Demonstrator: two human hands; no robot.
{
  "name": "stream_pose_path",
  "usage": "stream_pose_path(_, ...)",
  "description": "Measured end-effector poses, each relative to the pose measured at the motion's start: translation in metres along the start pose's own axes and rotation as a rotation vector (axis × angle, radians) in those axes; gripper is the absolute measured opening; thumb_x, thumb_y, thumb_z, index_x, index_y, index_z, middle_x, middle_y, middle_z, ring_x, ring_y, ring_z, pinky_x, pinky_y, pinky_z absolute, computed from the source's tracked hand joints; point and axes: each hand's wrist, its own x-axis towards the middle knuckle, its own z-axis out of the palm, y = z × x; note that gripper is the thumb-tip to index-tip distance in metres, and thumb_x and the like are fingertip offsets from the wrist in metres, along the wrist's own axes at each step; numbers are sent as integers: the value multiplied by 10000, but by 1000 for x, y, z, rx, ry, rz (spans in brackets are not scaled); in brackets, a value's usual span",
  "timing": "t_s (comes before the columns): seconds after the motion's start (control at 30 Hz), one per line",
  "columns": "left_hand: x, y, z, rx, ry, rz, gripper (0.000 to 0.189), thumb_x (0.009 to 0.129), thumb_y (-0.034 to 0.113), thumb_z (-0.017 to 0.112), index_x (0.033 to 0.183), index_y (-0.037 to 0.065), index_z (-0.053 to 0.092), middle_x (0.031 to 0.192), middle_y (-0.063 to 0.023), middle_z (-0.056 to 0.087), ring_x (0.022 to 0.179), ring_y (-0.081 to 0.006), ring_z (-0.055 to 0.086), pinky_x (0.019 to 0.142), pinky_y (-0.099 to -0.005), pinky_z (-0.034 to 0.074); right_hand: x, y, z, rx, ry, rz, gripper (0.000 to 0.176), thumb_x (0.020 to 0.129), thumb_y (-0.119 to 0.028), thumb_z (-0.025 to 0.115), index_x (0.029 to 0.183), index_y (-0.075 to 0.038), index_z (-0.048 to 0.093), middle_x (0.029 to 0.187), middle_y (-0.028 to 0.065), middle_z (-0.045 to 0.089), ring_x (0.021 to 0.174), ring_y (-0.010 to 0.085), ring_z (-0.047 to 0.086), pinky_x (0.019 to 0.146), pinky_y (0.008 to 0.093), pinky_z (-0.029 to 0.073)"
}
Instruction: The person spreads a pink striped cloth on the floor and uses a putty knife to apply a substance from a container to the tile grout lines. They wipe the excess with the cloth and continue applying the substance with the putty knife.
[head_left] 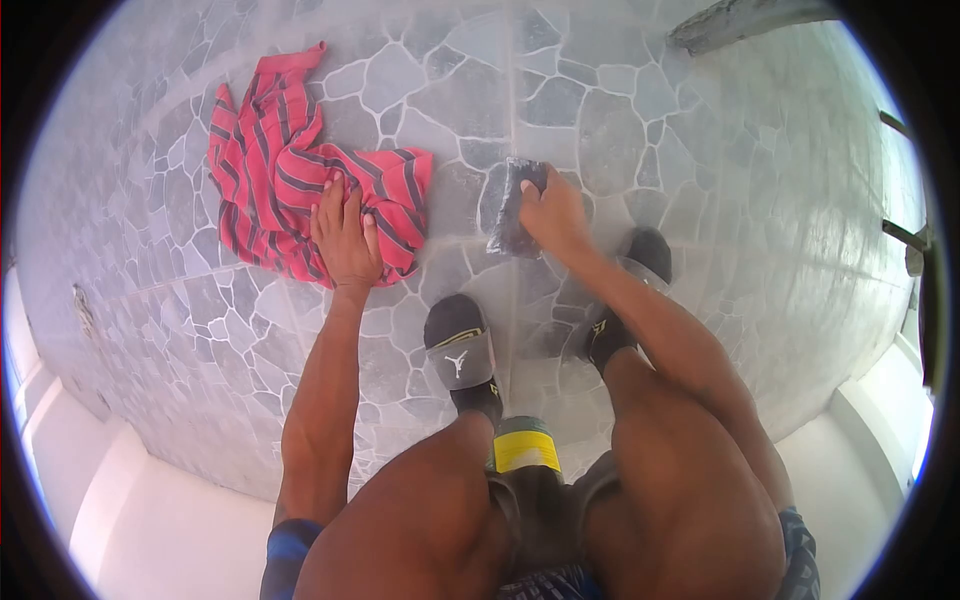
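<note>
One dark, flat block (518,215), flecked with white, is at the stone-patterned floor (400,80), ahead of the person's feet and a little right of the striped cloth. The right hand (553,215) is clamped on it from its right side, thumb across the top; the other fingertips are mostly hidden, and it is hard to tell whether the block lies fully flat. The side grip probably leaves its broad face free to press downward. Well to the left, the left hand (345,240) is spread on a crumpled red cloth (265,165) with dark stripes, palm down, fingers slightly apart and gripping nothing, perhaps to prop the leaning body or pin the fabric. Nearer the body, two feet in black socks and slide sandals (460,352) stand apart, likely for balance in this low, bent-kneed posture. Between the legs shows a container (525,450) with a bright yellow band, maybe set there for easy reach; its contents cannot be seen. Farther out, a rough, weathered post (750,22) lies at the upper right, and pale, curved ledges (175,500) border the bottom corners.
</note>
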Motion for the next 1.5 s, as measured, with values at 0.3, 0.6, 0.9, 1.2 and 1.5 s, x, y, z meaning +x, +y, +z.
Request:
stream_pose_path(0.3,-1,6,-2,15,-27,-5,423,971,252,413,1337,78,537,1543,-112,395,1451,-293,329,1182,-506,202,6,-1,-7,4,-44,12,409,914,-219,568,1228,42,577,1047,311,663,1029,482,625,896,494,488)
stream_pose_path(0.6,5,6,-1,1,8,-9,431,962,249,420,1335,75,551,1544,-114,395,1447,-297,332,1184,-503,198,11,-8,-12,-127,-44,-34,550,926,-279,575,1360,52,510,1032,291,676,1007,456,644,891,496,492)
stream_pose_path(0.9,3,3,-2,-11,-4,-4,436,961,249,422,1336,67,550,1544,-108,394,1450,-293,328,1189,-493,192,-13,14,-21,-693,-57,-701,315,864,-113,587,1161,-12,618,1000,121,598,951,294,602,794,445,496)
stream_pose_path(1.2,7,2,-1,-6,18,4,435,956,238,430,1336,67,553,1547,-108,395,1449,-294,331,1185,-499,201,5,20,-11,-832,91,-976,402,826,-106,585,1213,2,599,1003,67,566,966,229,566,811,356,446)
stream_pose_path(1.5,6,2,-1,-13,23,4,435,955,248,428,1323,60,564,1539,-114,402,1440,-306,342,1178,-510,209,7,29,-11,-824,130,-1083,279,862,-142,580,1109,-32,646,960,45,579,904,187,557,764,342,426)
